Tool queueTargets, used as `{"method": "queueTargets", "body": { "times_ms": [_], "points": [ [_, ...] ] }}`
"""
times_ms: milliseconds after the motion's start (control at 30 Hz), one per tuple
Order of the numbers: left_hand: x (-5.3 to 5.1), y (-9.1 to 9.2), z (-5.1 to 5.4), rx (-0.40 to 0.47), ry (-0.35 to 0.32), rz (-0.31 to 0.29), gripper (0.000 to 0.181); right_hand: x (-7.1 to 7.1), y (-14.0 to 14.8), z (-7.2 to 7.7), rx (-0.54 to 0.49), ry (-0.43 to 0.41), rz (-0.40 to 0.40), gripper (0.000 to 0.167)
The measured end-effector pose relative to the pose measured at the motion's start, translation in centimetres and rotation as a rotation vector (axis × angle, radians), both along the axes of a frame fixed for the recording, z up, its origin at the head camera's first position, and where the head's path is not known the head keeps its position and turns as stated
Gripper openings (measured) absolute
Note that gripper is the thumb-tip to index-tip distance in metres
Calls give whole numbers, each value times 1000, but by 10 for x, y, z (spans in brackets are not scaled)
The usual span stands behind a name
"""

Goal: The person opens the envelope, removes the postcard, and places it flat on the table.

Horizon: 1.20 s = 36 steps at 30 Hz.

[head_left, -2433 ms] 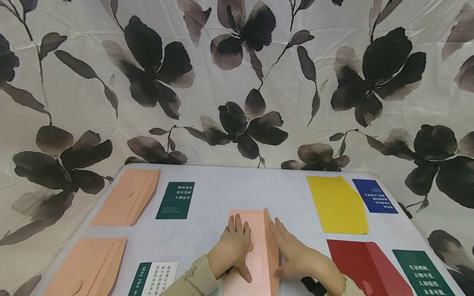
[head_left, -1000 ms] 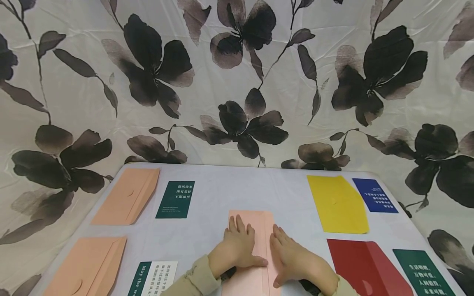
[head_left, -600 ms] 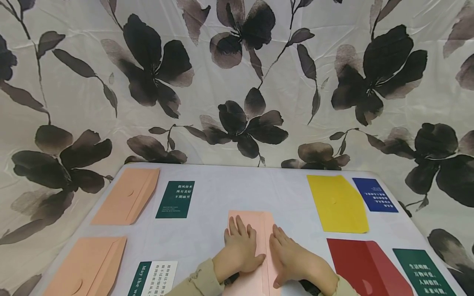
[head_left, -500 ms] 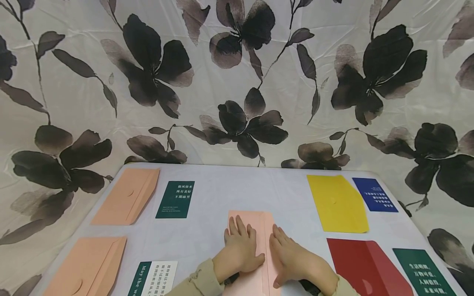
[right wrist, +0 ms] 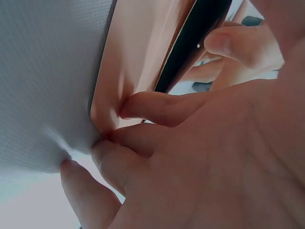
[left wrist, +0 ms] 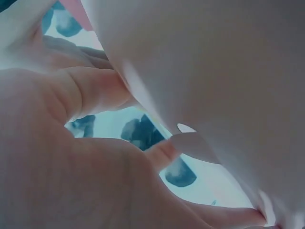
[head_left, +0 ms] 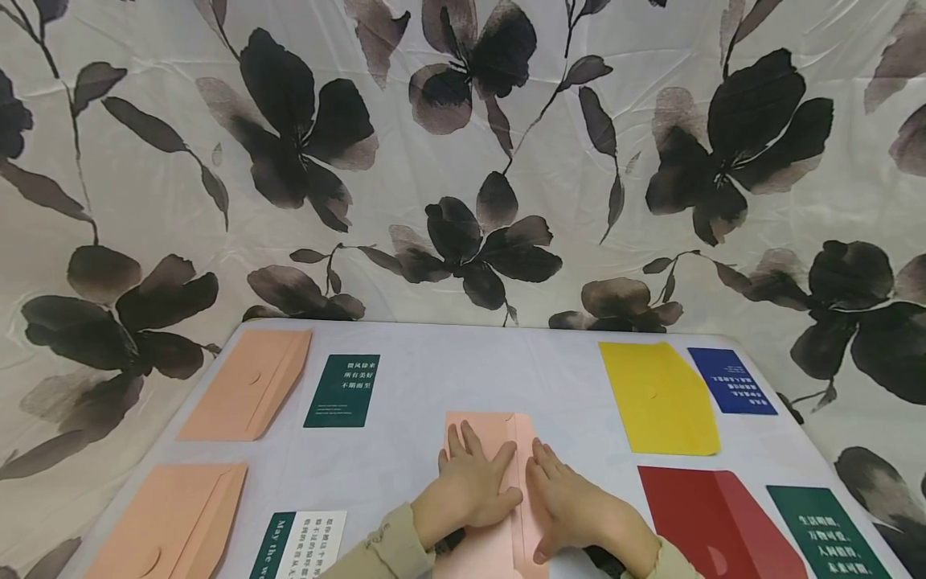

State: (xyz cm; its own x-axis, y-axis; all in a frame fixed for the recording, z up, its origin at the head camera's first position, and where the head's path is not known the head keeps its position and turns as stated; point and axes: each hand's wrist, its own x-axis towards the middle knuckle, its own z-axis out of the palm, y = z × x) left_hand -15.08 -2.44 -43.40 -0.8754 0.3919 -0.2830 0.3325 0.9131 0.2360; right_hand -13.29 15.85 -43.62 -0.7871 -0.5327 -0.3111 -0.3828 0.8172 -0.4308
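Observation:
In the head view a pale pink envelope (head_left: 495,426) lies at the near middle of the table, its flap (head_left: 534,470) spread out to the right. My left hand (head_left: 473,490) rests on the envelope's body with fingers apart, thumb and forefinger close to the fold. Straight fingers of my right hand (head_left: 575,503) press on the flap's right part. In the right wrist view these fingers touch the pink flap (right wrist: 131,52), and a dark green strip (right wrist: 190,47) shows at the envelope's mouth. A half-round cut (left wrist: 198,145) shows in the envelope in the left wrist view.
Two peach envelopes (head_left: 246,386) lie at left, beside a green card (head_left: 342,392) and a green-and-white card (head_left: 307,543). At right lie a yellow envelope (head_left: 654,402), a blue card (head_left: 732,382), a red envelope (head_left: 702,515) and another green card (head_left: 825,527).
The flap, raised at an angle earlier, now lies flatter toward the right under my right hand. My left forefinger has just spread away from the other fingers toward the fold.

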Motion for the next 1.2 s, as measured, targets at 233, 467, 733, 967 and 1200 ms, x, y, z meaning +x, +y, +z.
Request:
{"method": "queueTargets", "body": {
  "times_ms": [233,467,733,967,1200],
  "points": [
    [-2,-1,-1,54,6,-1,62,-1,1,1,-12,-12,10,118],
    [-4,-4,-1,95,38,-29,60,-1,2,4,-55,-32,14,117],
    [-5,-4,-1,125,53,-35,41,0,4,3,-78,-79,35,92],
    [-4,-1,-3,70,40,-25,48,1,2,3,-77,-74,16,77],
    [-3,0,-2,6,61,-28,60,1,-1,2,-94,-47,6,71]
  ]
}}
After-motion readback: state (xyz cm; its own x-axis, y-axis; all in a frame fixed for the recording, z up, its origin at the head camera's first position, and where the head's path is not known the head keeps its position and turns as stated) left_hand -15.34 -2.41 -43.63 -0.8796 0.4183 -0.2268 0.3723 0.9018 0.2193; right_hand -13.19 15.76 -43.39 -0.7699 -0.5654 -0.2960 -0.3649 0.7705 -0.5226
